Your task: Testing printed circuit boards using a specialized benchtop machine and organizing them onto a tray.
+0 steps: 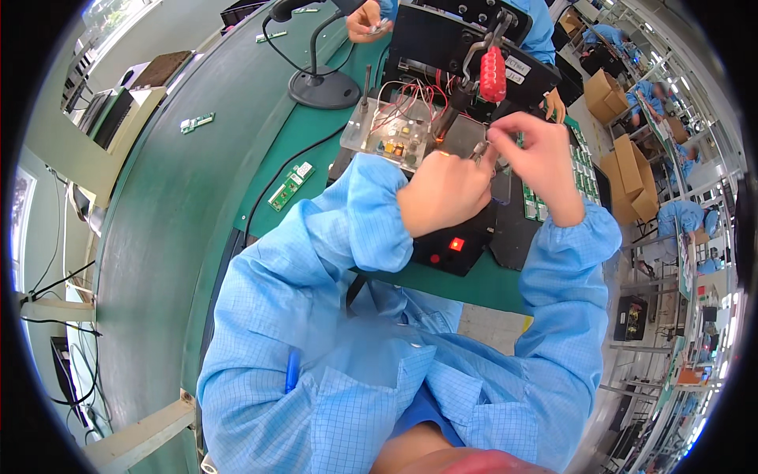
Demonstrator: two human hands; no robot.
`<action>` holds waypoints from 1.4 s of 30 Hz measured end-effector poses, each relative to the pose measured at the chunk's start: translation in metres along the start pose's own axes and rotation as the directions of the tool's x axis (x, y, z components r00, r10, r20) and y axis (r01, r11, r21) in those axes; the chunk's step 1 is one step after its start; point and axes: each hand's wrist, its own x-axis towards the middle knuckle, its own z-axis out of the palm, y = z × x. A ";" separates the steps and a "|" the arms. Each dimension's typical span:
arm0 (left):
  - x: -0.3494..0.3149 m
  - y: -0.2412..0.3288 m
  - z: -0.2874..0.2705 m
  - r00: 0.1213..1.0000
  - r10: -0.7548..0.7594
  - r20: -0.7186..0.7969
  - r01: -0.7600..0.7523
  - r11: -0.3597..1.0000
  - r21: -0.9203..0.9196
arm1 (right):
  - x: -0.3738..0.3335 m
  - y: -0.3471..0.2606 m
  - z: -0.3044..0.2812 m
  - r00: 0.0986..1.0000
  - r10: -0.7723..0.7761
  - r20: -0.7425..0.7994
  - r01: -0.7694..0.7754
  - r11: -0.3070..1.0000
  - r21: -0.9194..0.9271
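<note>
My left hand (446,192) is curled at the front of a test fixture, fingers closed around something small I cannot make out. Close beside it, my right hand (541,158) has thumb and forefinger pinched together; whatever lies between the tips is too small to name. The fixture has a clear plate (360,136) with red and white wires over it. Above my hands rises a toggle clamp with a red ribbed handle (493,75). Below my left hand a black box (442,259) carries a lit red switch (456,244).
A green circuit board (290,186) lies on the mat to the left, another (197,122) farther off. Several boards (584,170) stand in rows right of my right hand. A black stand (324,88) and cable are behind. Across the fixture, a co-worker's hand (368,22) holds something small.
</note>
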 end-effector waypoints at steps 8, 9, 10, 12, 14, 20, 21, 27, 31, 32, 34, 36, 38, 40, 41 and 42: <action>-0.003 0.030 0.024 0.995 -0.063 0.074 0.052 0.989 0.141 | 0.006 -0.009 0.019 0.954 -0.002 0.299 0.104 0.940 -0.326; -0.002 0.035 0.026 0.994 -0.111 0.012 0.107 0.981 0.164 | 0.010 -0.013 0.014 0.946 0.026 0.323 0.077 0.950 -0.302; -0.001 0.038 0.028 0.986 -0.159 -0.054 0.167 0.968 0.186 | 0.014 -0.014 0.012 0.936 0.049 0.350 0.053 0.959 -0.277; -0.003 0.035 0.028 0.984 -0.173 -0.040 0.177 0.968 0.178 | 0.012 -0.008 0.020 0.936 0.028 0.350 0.065 0.966 -0.250; -0.007 0.031 0.029 0.995 -0.096 0.019 0.092 0.984 0.152 | 0.008 -0.009 0.024 0.949 -0.035 0.314 0.136 0.942 -0.305; -0.003 0.035 0.031 0.991 -0.133 -0.004 0.131 0.971 0.202 | 0.015 -0.013 0.017 0.929 0.068 0.365 0.021 0.972 -0.233; -0.004 0.036 0.033 0.991 -0.134 -0.001 0.131 0.970 0.204 | 0.015 -0.010 0.015 0.943 0.022 0.333 0.056 0.973 -0.222; -0.001 0.037 0.035 0.986 -0.164 0.025 0.156 0.969 0.192 | 0.013 -0.007 0.016 0.943 -0.023 0.333 0.095 0.975 -0.203; 0.000 0.042 0.033 0.987 -0.144 0.073 0.127 0.972 0.197 | 0.012 -0.010 0.016 0.933 -0.038 0.357 0.129 0.964 -0.234; 0.001 0.042 0.031 0.984 -0.161 0.079 0.140 0.965 0.224 | 0.012 -0.011 0.016 0.933 -0.017 0.359 0.108 0.966 -0.234; 0.002 0.038 0.035 0.986 -0.145 0.081 0.126 0.970 0.206 | 0.012 -0.012 0.015 0.932 0.005 0.363 0.088 0.967 -0.238; 0.001 0.040 0.037 0.988 -0.130 0.083 0.113 0.976 0.186 | 0.013 -0.010 0.015 0.936 -0.049 0.349 0.127 0.971 -0.202; 0.000 0.042 0.036 0.989 -0.138 0.053 0.127 0.975 0.185 | 0.009 -0.006 0.019 0.940 -0.057 0.336 0.134 0.968 -0.213; 0.001 0.039 0.036 0.989 -0.138 0.045 0.128 0.977 0.171 | 0.009 -0.006 0.020 0.945 -0.056 0.323 0.134 0.965 -0.225; 0.000 0.039 0.036 0.990 -0.135 0.041 0.127 0.980 0.155 | 0.011 -0.010 0.018 0.944 -0.048 0.326 0.127 0.966 -0.226; -0.001 0.039 0.036 0.990 -0.134 0.043 0.126 0.980 0.152 | 0.012 -0.012 0.017 0.943 -0.040 0.330 0.120 0.966 -0.227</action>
